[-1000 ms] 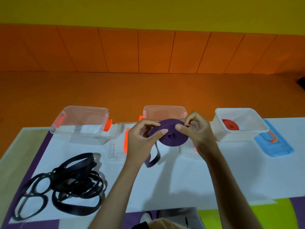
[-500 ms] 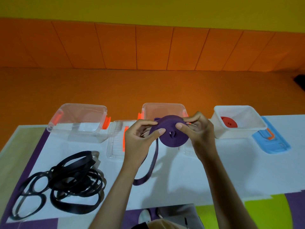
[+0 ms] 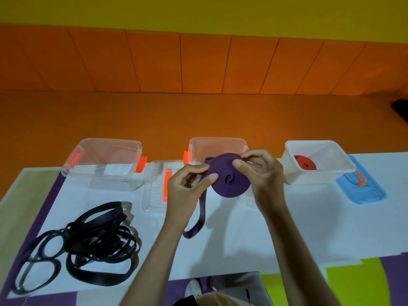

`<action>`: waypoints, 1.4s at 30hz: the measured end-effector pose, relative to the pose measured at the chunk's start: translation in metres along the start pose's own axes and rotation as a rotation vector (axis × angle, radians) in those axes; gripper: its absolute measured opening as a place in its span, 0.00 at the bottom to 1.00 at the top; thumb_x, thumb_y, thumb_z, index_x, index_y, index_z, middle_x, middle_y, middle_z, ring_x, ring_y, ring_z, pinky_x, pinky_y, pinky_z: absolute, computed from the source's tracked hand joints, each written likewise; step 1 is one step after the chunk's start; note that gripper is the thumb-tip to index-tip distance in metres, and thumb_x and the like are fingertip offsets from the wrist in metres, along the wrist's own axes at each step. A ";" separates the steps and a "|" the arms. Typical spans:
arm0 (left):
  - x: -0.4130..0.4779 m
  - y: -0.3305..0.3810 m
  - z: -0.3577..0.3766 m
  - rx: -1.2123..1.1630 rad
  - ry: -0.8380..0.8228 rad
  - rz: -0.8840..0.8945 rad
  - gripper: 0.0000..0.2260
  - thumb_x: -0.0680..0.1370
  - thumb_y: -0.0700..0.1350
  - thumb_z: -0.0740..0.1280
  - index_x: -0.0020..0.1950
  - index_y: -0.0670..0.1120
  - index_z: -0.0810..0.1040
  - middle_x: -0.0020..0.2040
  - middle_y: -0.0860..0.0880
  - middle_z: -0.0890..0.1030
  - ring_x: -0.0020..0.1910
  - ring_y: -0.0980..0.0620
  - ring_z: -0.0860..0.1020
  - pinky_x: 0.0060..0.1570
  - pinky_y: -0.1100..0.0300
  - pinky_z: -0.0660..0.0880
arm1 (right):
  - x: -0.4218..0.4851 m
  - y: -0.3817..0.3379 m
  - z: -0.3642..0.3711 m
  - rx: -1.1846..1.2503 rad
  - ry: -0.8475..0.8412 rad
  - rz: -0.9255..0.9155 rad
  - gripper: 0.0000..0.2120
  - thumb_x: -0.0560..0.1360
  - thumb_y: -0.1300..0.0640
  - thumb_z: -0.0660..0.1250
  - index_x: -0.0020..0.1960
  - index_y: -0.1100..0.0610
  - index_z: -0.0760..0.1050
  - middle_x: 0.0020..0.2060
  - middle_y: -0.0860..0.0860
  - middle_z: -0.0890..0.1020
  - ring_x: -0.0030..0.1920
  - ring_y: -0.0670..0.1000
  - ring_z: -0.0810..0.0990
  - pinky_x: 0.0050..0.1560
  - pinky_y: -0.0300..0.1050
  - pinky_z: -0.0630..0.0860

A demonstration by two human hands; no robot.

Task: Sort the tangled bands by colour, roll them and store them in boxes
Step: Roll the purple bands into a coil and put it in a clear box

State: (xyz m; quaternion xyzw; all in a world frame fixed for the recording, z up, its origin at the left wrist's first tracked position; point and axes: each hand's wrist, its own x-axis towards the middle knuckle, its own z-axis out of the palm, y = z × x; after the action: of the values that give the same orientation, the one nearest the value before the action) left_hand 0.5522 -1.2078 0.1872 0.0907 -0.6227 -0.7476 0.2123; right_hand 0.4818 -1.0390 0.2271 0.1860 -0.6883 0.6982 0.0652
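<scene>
Bare forearms (image 3: 293, 250), grey trousers (image 3: 240, 283), one white shoe (image 3: 193, 288).

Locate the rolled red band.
In the head view, the rolled red band lies inside the white plastic box on the right, between the right hand and the blue plastic lid.

Dim, warm-tinted light; soft shadows on table (image 3: 309, 217); wide-angle edge bending.

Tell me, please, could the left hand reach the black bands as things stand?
Probably yes: the black bands lie uncovered near the left hand, which first must release the purple roll.
</scene>
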 end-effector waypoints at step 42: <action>0.008 0.002 0.001 0.088 -0.119 -0.033 0.18 0.73 0.41 0.81 0.60 0.57 0.87 0.57 0.54 0.88 0.58 0.53 0.86 0.53 0.64 0.81 | -0.008 0.026 -0.016 0.065 0.028 0.154 0.16 0.70 0.60 0.82 0.46 0.54 0.75 0.52 0.60 0.86 0.54 0.58 0.87 0.46 0.54 0.85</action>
State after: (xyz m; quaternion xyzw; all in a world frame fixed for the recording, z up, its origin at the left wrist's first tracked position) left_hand 0.5455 -1.2105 0.1906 0.0656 -0.6650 -0.7269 0.1582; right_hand 0.4777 -1.0229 0.2000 0.1249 -0.6767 0.7254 0.0148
